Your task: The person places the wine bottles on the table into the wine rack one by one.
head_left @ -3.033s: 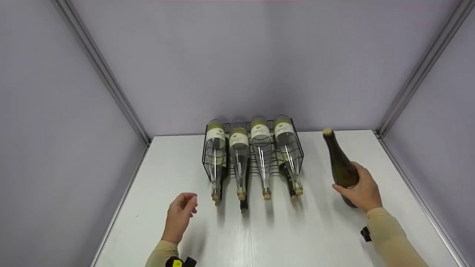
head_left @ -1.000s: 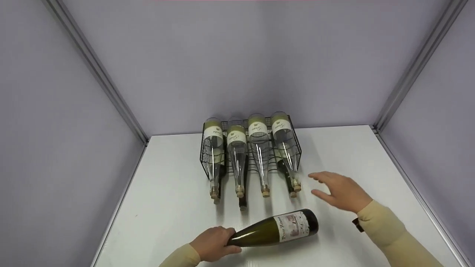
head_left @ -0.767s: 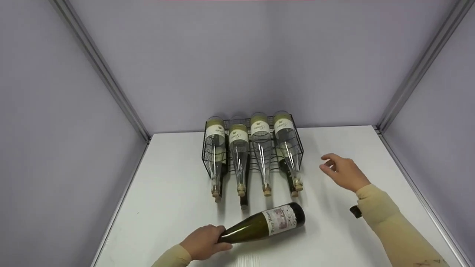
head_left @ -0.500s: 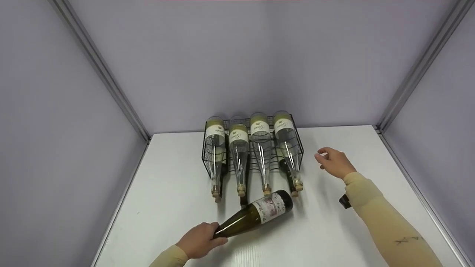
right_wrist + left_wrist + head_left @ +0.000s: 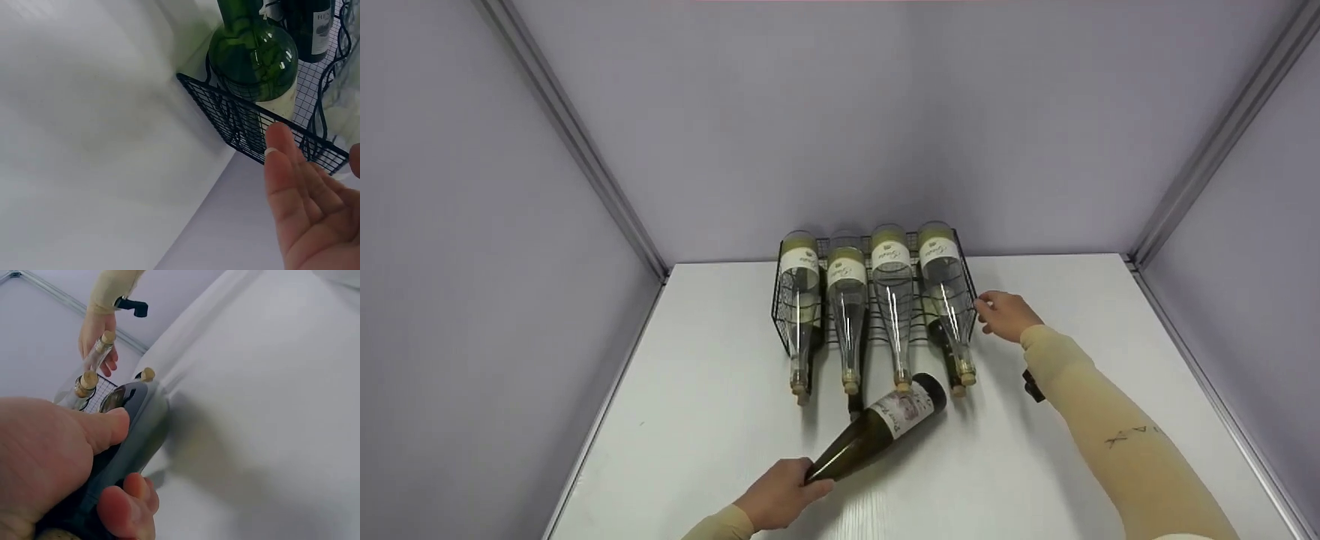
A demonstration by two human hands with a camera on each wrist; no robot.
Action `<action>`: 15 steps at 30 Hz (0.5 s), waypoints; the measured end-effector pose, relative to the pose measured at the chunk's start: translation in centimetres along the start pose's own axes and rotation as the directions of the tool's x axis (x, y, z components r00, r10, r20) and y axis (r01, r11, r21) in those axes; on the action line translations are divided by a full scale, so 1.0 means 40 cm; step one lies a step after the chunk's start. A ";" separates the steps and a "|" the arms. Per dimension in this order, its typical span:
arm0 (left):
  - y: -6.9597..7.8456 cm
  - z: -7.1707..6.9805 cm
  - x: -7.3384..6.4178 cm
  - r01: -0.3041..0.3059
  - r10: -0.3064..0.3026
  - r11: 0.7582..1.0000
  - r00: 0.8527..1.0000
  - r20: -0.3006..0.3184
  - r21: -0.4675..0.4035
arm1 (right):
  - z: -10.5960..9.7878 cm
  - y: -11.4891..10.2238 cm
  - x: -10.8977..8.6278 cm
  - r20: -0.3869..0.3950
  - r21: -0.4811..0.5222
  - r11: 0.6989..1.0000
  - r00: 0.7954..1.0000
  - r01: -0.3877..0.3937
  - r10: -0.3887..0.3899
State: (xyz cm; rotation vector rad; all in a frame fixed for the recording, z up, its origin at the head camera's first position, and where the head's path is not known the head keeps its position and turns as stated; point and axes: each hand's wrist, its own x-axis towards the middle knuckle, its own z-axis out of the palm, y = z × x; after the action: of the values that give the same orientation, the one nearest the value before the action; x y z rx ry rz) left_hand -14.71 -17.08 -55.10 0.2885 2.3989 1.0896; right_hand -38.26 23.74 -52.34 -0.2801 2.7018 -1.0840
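My left hand grips a dark green wine bottle by its neck. The bottle lies slantwise, its base up and to the right near the corks of the racked bottles, its label facing up. In the left wrist view, thumb and fingers wrap the neck of this bottle. Beside the black wire wine rack, my right hand has its fingertips at the right side wall. The right wrist view has fairly straight fingers against the mesh, thumb mostly cut off.
Several clear corked bottles lie in the rack's upper row, necks towards me. Dark green bottles lie below them, partly hidden. The rack stands at the back of the white table, near the grey wall.
The right hand let go of the bottle after the left took its neck. It has since moved left to the rack's side. The bottle's base has swung up towards the rack.
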 end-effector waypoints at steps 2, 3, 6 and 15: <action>0.003 0.011 0.004 0.009 -0.009 0.998 1.000 0.001 -0.065 | 0.003 0.000 0.007 0.006 -0.010 1.000 1.000 0.009 -0.009; 0.005 0.016 0.007 0.016 -0.016 0.995 1.000 0.001 -0.098 | 0.004 0.000 0.009 0.006 -0.014 1.000 1.000 0.010 -0.009; 0.015 0.033 0.014 0.043 -0.045 0.979 0.999 -0.006 -0.199 | 0.009 0.001 0.015 0.000 -0.035 0.999 1.000 0.021 -0.021; 0.046 0.096 0.055 0.154 -0.181 0.885 0.983 -0.021 -0.440 | 0.025 0.001 0.029 -0.006 -0.071 0.997 0.999 0.031 -0.032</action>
State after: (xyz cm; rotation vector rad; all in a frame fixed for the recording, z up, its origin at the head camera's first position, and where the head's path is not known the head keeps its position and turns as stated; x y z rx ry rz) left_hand -14.67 -12.53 -56.62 -0.1079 2.1026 1.5269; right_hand -39.10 22.83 -53.21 -0.3325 2.7552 -1.0007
